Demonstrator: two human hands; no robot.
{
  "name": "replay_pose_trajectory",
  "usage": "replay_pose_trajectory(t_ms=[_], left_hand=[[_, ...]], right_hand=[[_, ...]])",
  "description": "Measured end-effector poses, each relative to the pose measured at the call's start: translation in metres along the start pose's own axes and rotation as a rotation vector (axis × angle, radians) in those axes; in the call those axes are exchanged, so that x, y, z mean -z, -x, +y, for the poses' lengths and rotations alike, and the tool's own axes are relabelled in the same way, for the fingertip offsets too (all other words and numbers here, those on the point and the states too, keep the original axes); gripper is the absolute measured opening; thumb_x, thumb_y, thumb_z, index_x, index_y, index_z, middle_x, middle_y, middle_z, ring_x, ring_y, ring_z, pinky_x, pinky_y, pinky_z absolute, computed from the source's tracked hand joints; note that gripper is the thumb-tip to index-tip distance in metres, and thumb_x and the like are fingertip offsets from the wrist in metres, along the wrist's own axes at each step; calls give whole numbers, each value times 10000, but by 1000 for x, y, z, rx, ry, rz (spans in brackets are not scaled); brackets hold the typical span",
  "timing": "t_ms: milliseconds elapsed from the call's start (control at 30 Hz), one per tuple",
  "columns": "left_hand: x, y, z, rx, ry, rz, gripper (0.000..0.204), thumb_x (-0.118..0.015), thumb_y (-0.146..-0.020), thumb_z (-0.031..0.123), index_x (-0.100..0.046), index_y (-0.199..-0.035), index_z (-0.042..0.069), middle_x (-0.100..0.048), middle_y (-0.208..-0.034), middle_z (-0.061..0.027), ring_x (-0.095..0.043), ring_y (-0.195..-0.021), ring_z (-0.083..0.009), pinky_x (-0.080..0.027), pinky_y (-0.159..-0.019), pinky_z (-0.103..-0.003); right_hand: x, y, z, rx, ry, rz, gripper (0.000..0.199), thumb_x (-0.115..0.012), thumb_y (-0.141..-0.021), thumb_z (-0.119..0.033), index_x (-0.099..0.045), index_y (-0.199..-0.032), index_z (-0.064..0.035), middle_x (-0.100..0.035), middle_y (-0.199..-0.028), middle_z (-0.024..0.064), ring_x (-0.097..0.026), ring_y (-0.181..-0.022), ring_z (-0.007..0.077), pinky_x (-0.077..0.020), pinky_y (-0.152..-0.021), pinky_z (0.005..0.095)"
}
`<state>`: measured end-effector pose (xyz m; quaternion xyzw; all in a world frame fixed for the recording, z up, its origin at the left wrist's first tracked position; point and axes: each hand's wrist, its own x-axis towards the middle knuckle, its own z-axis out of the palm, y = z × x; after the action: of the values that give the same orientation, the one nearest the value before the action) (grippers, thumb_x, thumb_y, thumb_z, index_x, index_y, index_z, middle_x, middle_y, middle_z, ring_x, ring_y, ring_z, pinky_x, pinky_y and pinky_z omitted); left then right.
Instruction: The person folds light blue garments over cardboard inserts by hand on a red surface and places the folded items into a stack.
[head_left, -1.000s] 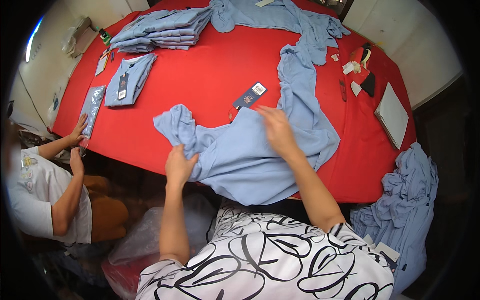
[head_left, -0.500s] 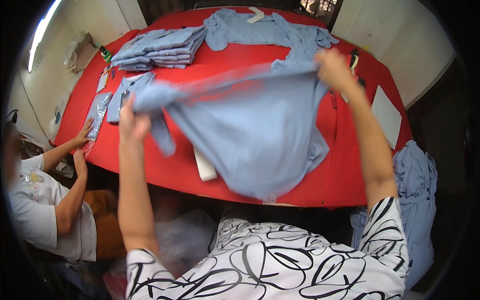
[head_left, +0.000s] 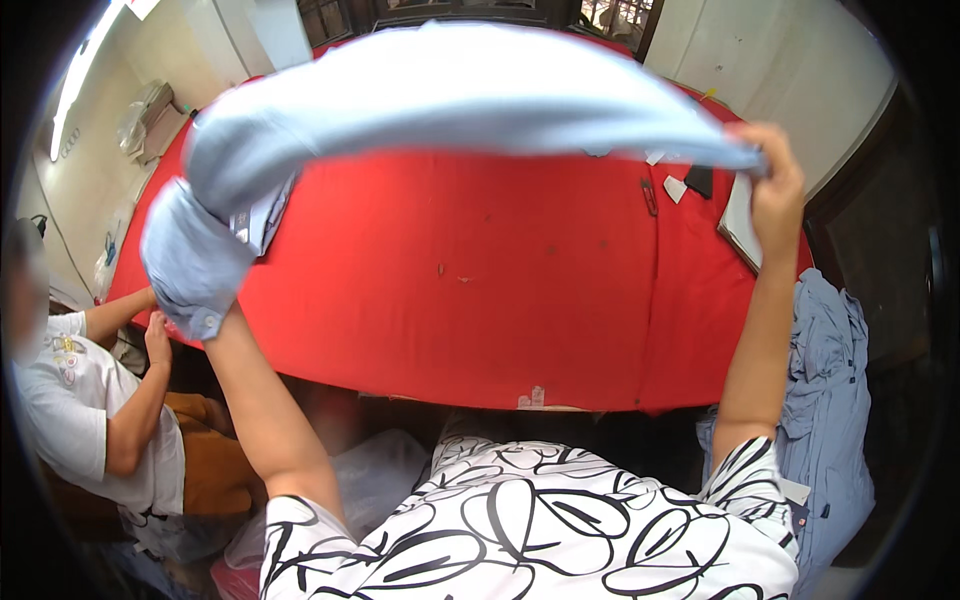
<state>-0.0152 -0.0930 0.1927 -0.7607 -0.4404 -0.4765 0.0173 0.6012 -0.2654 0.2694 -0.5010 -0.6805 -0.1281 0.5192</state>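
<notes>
A light-blue shirt (head_left: 450, 100) is spread in the air in a wide arch above the red-covered table (head_left: 450, 300), blurred by motion. At its right end my right hand (head_left: 778, 185) is closed on the fabric, raised over the table's right side. The left end is held up on my left forearm's (head_left: 265, 390) side, where a buttoned cuff and sleeve (head_left: 195, 250) drape over my left hand and hide its fingers. Beneath the sleeve, part of a folded blue shirt (head_left: 268, 215) with a dark tag shows on the table.
A co-worker (head_left: 95, 400) in a white top stands at the left table edge, hands near it. Dark scissors-like tool (head_left: 650, 197), white paper scrap (head_left: 676, 188) and pale board (head_left: 738, 225) lie at right. Blue garments (head_left: 830, 400) are heaped beside me.
Both hands have spread apart, and the shirt has swung up and away from me into an arch. It now hides the stacked shirts at the back. The white strip near me is no longer visible.
</notes>
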Motion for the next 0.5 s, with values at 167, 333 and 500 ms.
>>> replay_pose_trajectory(t_ms=[167, 333, 500], left_hand=[[-21, 175, -52, -348, -900, -125, 478, -592, -876, 234, -576, -1334, 98, -622, -1275, -108, -582, -1201, -269, -452, -1038, -426], [52, 283, -25, 326, -748, -670, 162, -608, -886, 135, -645, -1030, 70, -649, -900, -60, -621, -806, -180, -513, -729, -313], [99, 301, -10, 1075, -318, -892, 416, -739, -784, 164, -645, -1174, 54, -697, -958, -121, -679, -918, -219, -533, -837, -359]], right_hand=[[-17, 146, 8, -368, -27, -335, 415, -440, -571, 126, -681, -882, -6, -601, -950, 134, -583, -997, 280, -467, -890, 337], [-29, 218, 17, -632, -77, -947, 169, -681, -743, -66, -683, -905, -18, -608, -864, 92, -572, -888, 260, -461, -788, 332], [-43, 241, 50, -998, -254, -608, 305, -700, -859, -192, -645, -1113, -32, -608, -899, 81, -580, -873, 209, -471, -778, 316]])
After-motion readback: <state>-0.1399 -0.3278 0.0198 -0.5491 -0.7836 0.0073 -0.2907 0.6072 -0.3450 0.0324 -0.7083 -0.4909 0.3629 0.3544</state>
